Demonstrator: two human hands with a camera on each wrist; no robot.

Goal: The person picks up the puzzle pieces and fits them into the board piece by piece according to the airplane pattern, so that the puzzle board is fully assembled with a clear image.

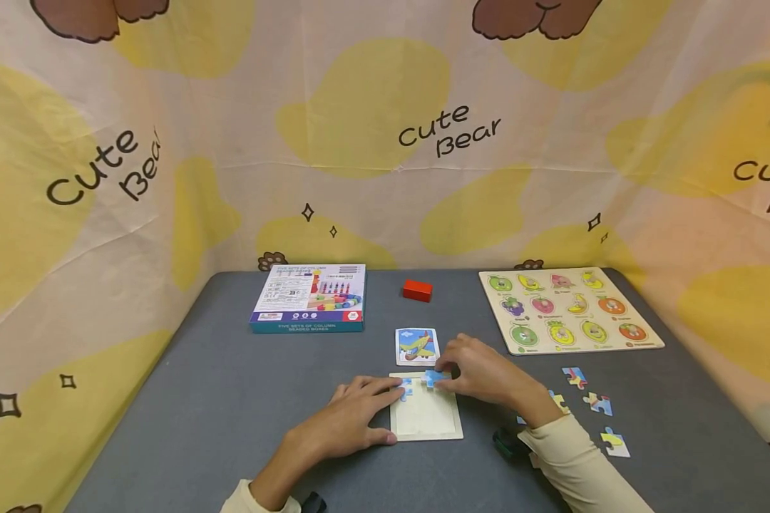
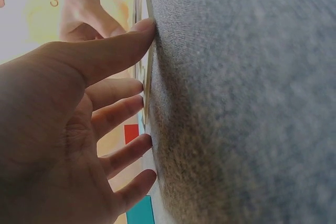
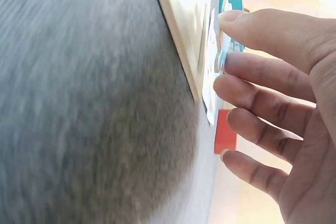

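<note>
My right hand (image 1: pixel 484 370) pinches a blue jigsaw puzzle piece (image 1: pixel 432 378) between thumb and fingers over the upper right of a pale wooden puzzle tray (image 1: pixel 426 419). In the right wrist view, that piece is held edge-on, raised off the tray. My left hand (image 1: pixel 343 426) rests at the tray's left side, fingers spread and fairly straight, the thumb touching its lower left edge. A second blue puzzle piece (image 1: pixel 407 387) lies in the tray's upper left, by the left fingertips. Just behind the tray is a picture card (image 1: pixel 417 346) of a yellow airplane.
Loose puzzle pieces (image 1: pixel 598 404) lie at the right, some partly hidden by the right forearm. A fruit board (image 1: pixel 571 311) lies at the back right, a red block (image 1: pixel 417 290) at the back middle, and a flat boxed set (image 1: pixel 310 299) at the back left.
</note>
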